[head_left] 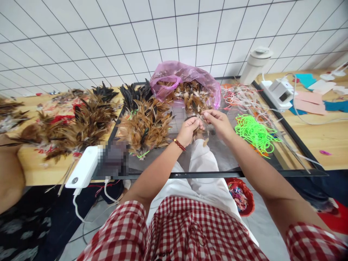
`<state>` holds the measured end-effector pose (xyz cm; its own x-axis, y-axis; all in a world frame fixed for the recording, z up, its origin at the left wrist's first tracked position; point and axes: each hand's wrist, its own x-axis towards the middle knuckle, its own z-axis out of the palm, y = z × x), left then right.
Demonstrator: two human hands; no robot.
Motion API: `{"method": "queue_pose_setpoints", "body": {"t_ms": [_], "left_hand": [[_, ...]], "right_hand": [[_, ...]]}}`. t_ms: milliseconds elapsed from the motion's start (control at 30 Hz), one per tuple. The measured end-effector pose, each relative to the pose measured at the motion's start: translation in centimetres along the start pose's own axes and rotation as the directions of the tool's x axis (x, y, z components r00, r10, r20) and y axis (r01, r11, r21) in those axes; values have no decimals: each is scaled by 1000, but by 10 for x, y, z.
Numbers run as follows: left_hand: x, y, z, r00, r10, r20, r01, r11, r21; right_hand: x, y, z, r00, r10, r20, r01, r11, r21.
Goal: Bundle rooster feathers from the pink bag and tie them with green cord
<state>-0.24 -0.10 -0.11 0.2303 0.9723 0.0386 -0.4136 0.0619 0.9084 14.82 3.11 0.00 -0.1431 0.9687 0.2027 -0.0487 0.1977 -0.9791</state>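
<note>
Over the dark-framed glass panel, my left hand (190, 129), with a beaded bracelet at its wrist, is closed in a pinch on brown feathers (198, 135). Close to its right, my right hand (219, 121) is pinched too, its fingertips nearly meeting the left ones. What sits between the right fingertips is too small to make out. Just beyond both hands, a pink plastic bag (186, 70) lies open with more brown feathers (194, 90) spilling out. A thick pile of brown feather bunches (146, 125) rests left of my left hand.
Bright green cord (254, 134) and clear and orange strands (241, 96) lie to the right. A white bottle (255, 65) and a power strip (276, 96) stand behind them. A white power bank (84, 166) and more feathers (95, 116) lie left, near another person's arm (9, 174).
</note>
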Motion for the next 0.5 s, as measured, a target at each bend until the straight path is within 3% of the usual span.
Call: {"method": "queue_pose_setpoints", "body": {"t_ms": [133,267,400,500], "left_hand": [[0,-2,-1,999,-16,52,16,1000,19],[2,0,-3,992,-105,-73,100,992,-75],[6,1,-6,961,-172,-215,140,978,-154],[6,4,-5,950,-180,-253,133,972,-193]], "right_hand": [[1,0,-3,1000,-20,-1,20,1000,0],[3,-10,-14,997,-59,-43,65,988,143],[1,-19,-21,990,-38,133,-6,950,311],[-2,-19,-20,974,-38,224,-32,953,300]]}}
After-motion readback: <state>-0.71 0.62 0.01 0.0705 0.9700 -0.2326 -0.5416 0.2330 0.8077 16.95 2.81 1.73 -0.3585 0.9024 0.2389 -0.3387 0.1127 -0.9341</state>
